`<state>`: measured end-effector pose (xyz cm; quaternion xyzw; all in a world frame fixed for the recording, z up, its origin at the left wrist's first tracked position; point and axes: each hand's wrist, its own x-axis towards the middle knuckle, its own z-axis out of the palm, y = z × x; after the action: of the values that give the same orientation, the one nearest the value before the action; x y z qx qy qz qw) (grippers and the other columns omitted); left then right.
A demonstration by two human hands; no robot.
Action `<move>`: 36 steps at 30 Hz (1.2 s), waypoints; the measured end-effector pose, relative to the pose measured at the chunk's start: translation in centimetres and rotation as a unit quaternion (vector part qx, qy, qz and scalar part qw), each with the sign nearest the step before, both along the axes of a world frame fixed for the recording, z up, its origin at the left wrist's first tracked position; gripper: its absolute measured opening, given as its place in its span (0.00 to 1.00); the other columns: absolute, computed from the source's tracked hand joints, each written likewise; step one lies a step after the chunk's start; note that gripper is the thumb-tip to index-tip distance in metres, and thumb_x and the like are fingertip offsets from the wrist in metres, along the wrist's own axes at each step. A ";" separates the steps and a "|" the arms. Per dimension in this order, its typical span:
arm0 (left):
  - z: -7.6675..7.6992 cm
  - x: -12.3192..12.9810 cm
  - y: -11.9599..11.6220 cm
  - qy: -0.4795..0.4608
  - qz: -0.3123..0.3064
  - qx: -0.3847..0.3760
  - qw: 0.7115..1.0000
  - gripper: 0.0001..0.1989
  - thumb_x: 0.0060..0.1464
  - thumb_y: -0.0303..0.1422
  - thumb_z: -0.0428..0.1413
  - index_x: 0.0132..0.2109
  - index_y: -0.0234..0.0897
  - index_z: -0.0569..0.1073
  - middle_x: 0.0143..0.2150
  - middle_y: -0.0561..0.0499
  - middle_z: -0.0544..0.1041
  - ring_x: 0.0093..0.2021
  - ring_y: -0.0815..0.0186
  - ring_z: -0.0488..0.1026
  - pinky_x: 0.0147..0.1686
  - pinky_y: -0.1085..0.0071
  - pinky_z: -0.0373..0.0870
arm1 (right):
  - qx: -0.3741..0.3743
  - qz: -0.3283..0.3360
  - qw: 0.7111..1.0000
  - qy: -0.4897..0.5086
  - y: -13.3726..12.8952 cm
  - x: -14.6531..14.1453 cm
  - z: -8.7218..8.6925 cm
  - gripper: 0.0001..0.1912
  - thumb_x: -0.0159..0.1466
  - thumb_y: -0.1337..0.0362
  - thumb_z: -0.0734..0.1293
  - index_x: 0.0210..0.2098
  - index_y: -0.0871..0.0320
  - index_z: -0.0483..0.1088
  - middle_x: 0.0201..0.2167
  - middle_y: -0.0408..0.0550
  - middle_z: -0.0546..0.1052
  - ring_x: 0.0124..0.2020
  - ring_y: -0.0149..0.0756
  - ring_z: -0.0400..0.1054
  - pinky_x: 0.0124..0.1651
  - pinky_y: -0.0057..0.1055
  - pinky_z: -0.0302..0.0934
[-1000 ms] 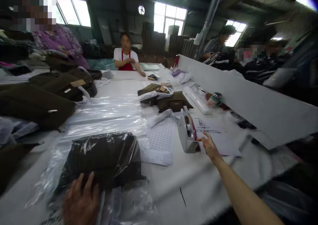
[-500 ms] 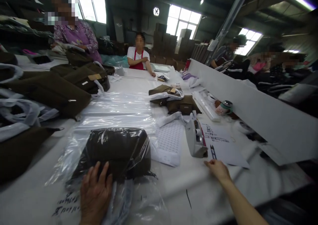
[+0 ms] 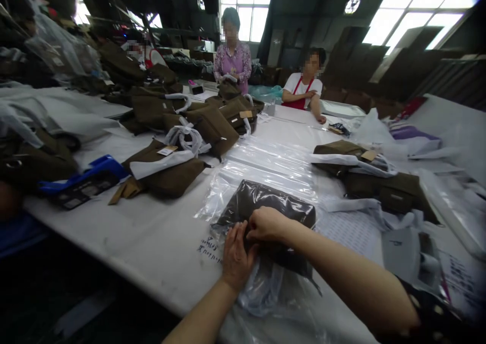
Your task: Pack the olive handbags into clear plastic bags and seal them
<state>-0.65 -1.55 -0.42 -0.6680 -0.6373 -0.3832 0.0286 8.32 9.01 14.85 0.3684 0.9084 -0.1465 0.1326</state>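
Note:
A dark brown fabric bag lies inside a clear plastic bag on the white table, near its front edge. My left hand and my right hand meet on top of it, with fingers pressed into the plastic at the near edge. Part of the brown bag is hidden under my hands. Loose plastic gathers below them.
Brown bags with white straps lie on the left of the table, and more lie on the right. A blue tray sits far left. A person in a red apron sits at the far end.
My right hand has left the table and come onto the wrapped bag beside my left hand. My view has swung left, so everything on the table has shifted right.

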 end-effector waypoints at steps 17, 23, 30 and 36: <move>3.3 -2.7 -1.3 0.056 -0.216 0.015 0.975 0.24 0.56 0.22 0.44 0.60 0.35 0.61 0.61 0.42 0.62 0.64 0.57 0.52 0.60 0.53 0.57 | 0.391 0.168 0.893 0.146 -13.6 25.0 -9.8 0.27 0.61 0.75 0.61 0.53 0.39 0.63 0.49 0.38 0.71 0.61 0.40 0.51 0.65 0.47 0.37; 3.2 -2.5 -11.3 0.100 -0.413 -0.135 0.895 0.37 0.45 0.25 0.48 0.65 0.32 0.49 0.60 0.42 0.64 0.61 0.57 0.59 0.60 0.56 0.58 | 0.122 0.070 0.943 0.302 -14.0 21.8 -12.1 0.18 0.65 0.70 0.53 0.49 0.55 0.68 0.46 0.48 0.73 0.52 0.39 0.64 0.56 0.43 0.59; 1.9 -2.1 -11.3 -0.086 -0.219 0.002 0.972 0.13 0.57 0.24 0.46 0.45 0.38 0.71 0.41 0.47 0.77 0.44 0.66 0.73 0.45 0.69 0.71 | 0.095 -0.162 0.874 0.448 -15.1 18.2 -11.8 0.10 0.65 0.64 0.57 0.38 0.56 0.70 0.35 0.49 0.74 0.38 0.37 0.69 0.41 0.33 0.64; 3.5 -3.4 -11.6 -0.199 -0.055 -0.052 0.977 0.12 0.60 0.32 0.42 0.36 0.38 0.70 0.23 0.54 0.72 0.24 0.69 0.72 0.27 0.75 0.69 | 0.236 -0.241 0.816 0.470 -17.8 14.2 -12.2 0.13 0.66 0.61 0.55 0.30 0.56 0.67 0.21 0.44 0.69 0.23 0.34 0.65 0.29 0.29 0.57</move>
<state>-4.10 -13.13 3.13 -0.6132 -0.6115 -0.4753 -0.1550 22.54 -8.78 2.69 0.4816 0.7491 -0.1106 -0.4412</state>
